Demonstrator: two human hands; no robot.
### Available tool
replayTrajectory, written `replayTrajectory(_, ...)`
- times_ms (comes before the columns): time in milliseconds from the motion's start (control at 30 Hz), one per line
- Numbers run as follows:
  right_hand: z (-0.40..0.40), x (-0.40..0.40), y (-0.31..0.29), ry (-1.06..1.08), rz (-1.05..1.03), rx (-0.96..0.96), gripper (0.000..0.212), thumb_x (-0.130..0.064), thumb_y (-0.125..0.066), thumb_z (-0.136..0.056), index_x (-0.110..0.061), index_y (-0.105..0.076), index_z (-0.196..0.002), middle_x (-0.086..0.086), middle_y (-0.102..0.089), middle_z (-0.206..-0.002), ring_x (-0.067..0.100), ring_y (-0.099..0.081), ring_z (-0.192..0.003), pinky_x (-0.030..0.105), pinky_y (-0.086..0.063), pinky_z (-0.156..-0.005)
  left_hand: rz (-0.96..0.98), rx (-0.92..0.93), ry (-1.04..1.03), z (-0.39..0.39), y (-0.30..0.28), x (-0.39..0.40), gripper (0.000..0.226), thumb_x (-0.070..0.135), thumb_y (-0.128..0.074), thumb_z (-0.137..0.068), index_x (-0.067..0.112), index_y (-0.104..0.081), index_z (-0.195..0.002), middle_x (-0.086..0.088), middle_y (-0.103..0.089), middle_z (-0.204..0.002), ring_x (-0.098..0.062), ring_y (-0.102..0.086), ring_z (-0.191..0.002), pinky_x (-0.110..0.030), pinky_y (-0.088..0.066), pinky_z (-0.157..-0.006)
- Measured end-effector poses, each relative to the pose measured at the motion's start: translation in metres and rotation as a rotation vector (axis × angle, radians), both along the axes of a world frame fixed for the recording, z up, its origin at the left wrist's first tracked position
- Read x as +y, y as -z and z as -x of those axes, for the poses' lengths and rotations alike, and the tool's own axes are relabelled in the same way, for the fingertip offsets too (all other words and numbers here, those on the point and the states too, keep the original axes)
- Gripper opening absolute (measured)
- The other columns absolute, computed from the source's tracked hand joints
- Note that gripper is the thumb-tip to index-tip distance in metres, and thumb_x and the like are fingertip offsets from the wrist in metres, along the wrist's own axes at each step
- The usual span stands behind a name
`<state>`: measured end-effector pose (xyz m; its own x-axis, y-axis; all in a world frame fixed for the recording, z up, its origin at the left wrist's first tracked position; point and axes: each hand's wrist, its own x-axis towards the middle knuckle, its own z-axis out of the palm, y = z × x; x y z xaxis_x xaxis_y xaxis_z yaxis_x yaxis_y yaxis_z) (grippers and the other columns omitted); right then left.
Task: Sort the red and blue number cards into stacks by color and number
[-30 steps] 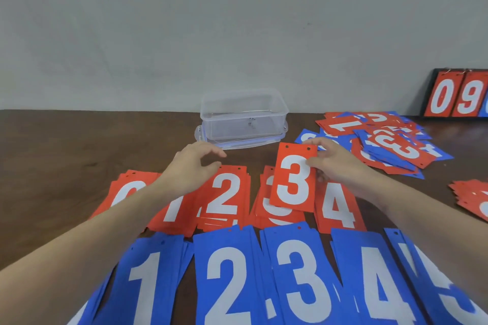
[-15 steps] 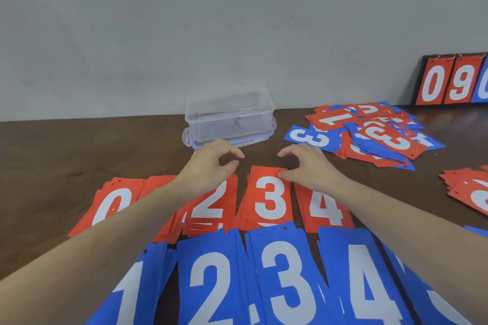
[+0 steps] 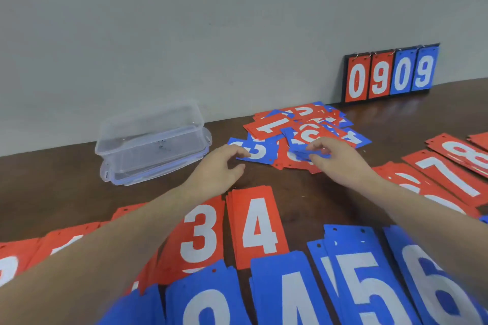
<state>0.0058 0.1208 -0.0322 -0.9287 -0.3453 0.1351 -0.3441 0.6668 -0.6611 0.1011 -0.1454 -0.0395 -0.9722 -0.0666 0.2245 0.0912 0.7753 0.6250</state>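
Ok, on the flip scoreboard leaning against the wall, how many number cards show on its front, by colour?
Red: 2, the red 0 and red 9
Blue: 2, the blue 0 and blue 9
Total: 4

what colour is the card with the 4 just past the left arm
Red with a white numeral; the 4 card shows clearly in the head view.

Single head-worn wide-angle view, looking forward and down across a brown table [image 3: 52, 179] toward a grey wall [image 3: 184, 21], close over both forearms, nearest cards cut by the bottom edge
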Motion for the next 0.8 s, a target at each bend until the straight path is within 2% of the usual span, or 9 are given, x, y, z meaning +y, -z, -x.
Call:
replayTrajectory(100, 0.018, 0.029, 0.004, 0.058, -0.003, 0.003, 0.014, -0.019, -0.062, -0.095, -0.03, -0.065, -0.103, -0.009, -0.064, -0.113, 0.009, -0.057, -0.1, 0.021, -0.039, -0.076, -0.026, 0.029, -0.018, 0.031, 0.005, 0.017, 0.026, 0.01, -0.061, -0.094, 0.02, -0.067, -0.118, 0.012, -0.061, -0.114, -0.002, -0.052, -0.104, 0.0, -0.033, -0.079)
replayTrajectory(200, 0.036, 0.05, 0.005, 0.099, -0.003, 0.001, 0.009, -0.023, -0.067, -0.092, -0.028, -0.068, -0.1, -0.007, -0.068, -0.107, 0.012, -0.061, -0.097, 0.023, -0.039, -0.076, -0.026, 0.024, -0.044, 0.063, 0.011, 0.024, 0.027, 0.013, -0.062, -0.094, 0.021, -0.065, -0.119, 0.008, -0.06, -0.118, -0.007, -0.053, -0.109, -0.013, -0.034, -0.087)
replayTrajectory(333, 0.06, 0.065, 0.007, 0.095, -0.04, -0.017, 0.016, -0.019, -0.065, -0.092, -0.031, -0.067, -0.102, -0.006, -0.067, -0.111, 0.008, -0.059, -0.091, 0.008, -0.038, -0.068, 0.052, 0.057, -0.089, 0.099, 0.016, 0.023, 0.039, 0.016, -0.064, -0.092, 0.02, -0.059, -0.13, 0.002, -0.061, -0.125, -0.021, -0.054, -0.117, -0.029, -0.039, -0.097)
replayTrajectory(400, 0.068, 0.067, 0.008, 0.08, -0.049, 0.004, 0.018, -0.02, -0.065, -0.092, -0.03, -0.067, -0.106, -0.004, -0.065, -0.115, 0.01, -0.059, -0.094, 0.018, -0.042, -0.073, 0.119, 0.064, -0.116, 0.114, 0.017, 0.02, 0.046, 0.024, -0.066, -0.092, 0.021, -0.053, -0.136, 0.0, -0.061, -0.131, -0.024, -0.054, -0.12, -0.038, -0.042, -0.101)
replayTrajectory(500, 0.078, 0.066, 0.009, 0.072, -0.105, 0.035, 0.019, -0.029, -0.067, -0.092, -0.028, -0.069, -0.111, 0.001, -0.063, -0.124, 0.017, -0.057, -0.111, 0.03, -0.044, -0.09, 0.183, 0.041, -0.117, 0.128, 0.022, 0.015, 0.055, 0.034, -0.066, -0.093, 0.021, -0.047, -0.142, 0.0, -0.057, -0.141, -0.023, -0.051, -0.131, -0.043, -0.038, -0.111)
replayTrajectory(567, 0.083, 0.064, 0.009, 0.064, -0.17, 0.016, 0.03, -0.05, -0.065, -0.088, -0.032, -0.069, -0.112, -0.001, -0.062, -0.13, 0.021, -0.052, -0.124, 0.039, -0.044, -0.102, 0.209, -0.026, -0.09, 0.132, 0.029, 0.013, 0.058, 0.04, -0.063, -0.096, 0.026, -0.042, -0.147, 0.001, -0.05, -0.148, -0.024, -0.045, -0.137, -0.045, -0.033, -0.116)
replayTrajectory(633, 0.087, 0.06, 0.009, 0.049, -0.243, -0.009, 0.049, -0.071, -0.056, -0.08, -0.039, -0.067, -0.115, -0.005, -0.06, -0.135, 0.022, -0.048, -0.13, 0.046, -0.044, -0.106, 0.202, -0.105, -0.099, 0.132, 0.035, 0.01, 0.056, 0.046, -0.056, -0.098, 0.033, -0.038, -0.15, 0.003, -0.051, -0.148, -0.026, -0.046, -0.134, -0.041, -0.035, -0.114)
replayTrajectory(700, 0.091, 0.056, 0.007, 0.039, -0.293, -0.025, 0.053, -0.075, -0.056, -0.08, -0.041, -0.064, -0.12, -0.006, -0.058, -0.138, 0.022, -0.047, -0.131, 0.048, -0.045, -0.105, 0.199, -0.113, -0.126, 0.134, 0.038, 0.009, 0.053, 0.048, -0.054, -0.099, 0.036, -0.041, -0.148, 0.002, -0.055, -0.144, -0.026, -0.049, -0.13, -0.036, -0.038, -0.108)
replayTrajectory(800, 0.093, 0.049, 0.006, 0.014, -0.372, -0.061, 0.055, -0.068, -0.066, -0.08, -0.042, -0.058, -0.127, -0.005, -0.055, -0.14, 0.022, -0.046, -0.128, 0.044, -0.046, -0.103, 0.224, -0.03, -0.158, 0.136, 0.04, 0.007, 0.048, 0.045, -0.056, -0.098, 0.035, -0.049, -0.144, 0.001, -0.06, -0.137, -0.021, -0.051, -0.127, -0.037, -0.039, -0.107)
